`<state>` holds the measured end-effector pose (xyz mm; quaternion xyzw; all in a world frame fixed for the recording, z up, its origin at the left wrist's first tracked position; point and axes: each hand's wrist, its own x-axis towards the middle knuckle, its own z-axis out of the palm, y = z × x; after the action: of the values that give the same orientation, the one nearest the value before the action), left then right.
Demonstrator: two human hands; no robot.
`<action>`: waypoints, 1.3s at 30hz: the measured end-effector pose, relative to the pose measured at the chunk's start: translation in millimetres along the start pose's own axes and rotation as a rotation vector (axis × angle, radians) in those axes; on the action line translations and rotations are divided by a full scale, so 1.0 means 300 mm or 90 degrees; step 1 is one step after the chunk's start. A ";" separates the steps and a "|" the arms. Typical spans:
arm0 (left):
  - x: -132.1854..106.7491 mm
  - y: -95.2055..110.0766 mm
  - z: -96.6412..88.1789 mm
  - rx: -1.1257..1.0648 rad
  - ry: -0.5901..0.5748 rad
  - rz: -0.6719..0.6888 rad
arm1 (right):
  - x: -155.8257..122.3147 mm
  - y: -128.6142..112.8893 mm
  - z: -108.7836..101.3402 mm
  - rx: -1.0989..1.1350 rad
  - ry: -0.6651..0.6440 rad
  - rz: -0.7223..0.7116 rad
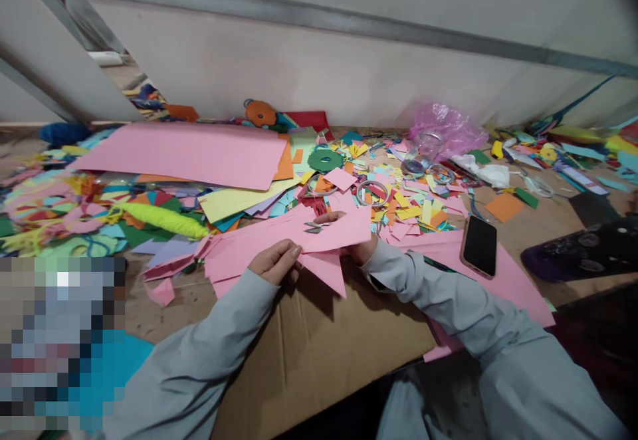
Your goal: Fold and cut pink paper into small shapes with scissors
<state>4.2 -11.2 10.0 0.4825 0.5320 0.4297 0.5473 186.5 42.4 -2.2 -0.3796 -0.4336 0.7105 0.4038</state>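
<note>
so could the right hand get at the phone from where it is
Probably yes: the phone lies uncovered to the right of that hand, beside the right sleeve, with nothing on top. The right hand seems to hold scissors, though, so it would likely have to free itself first.

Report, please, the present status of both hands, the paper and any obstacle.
Left hand pinching flat pink paper. Right hand partly hidden behind it, at grey metal scissors. Paper raised partly over brown cardboard. Small multicoloured paper scraps crowd beyond.
</note>
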 end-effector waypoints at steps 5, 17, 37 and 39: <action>0.012 -0.007 -0.012 0.027 0.111 0.026 | -0.003 0.003 0.020 0.070 -0.014 0.024; 0.005 -0.029 0.008 0.185 0.106 0.115 | -0.033 -0.027 0.053 0.021 0.012 -0.037; 0.007 -0.016 0.003 -0.062 -0.064 -0.049 | -0.032 0.001 0.048 0.067 0.020 -0.034; 0.007 -0.016 0.005 -0.043 -0.058 -0.048 | -0.035 -0.006 0.050 0.068 0.013 -0.030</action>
<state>5.7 -10.0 5.0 0.4625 0.5096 0.4042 0.6024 177.8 28.9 6.5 -0.3540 -0.3998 0.7191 0.4447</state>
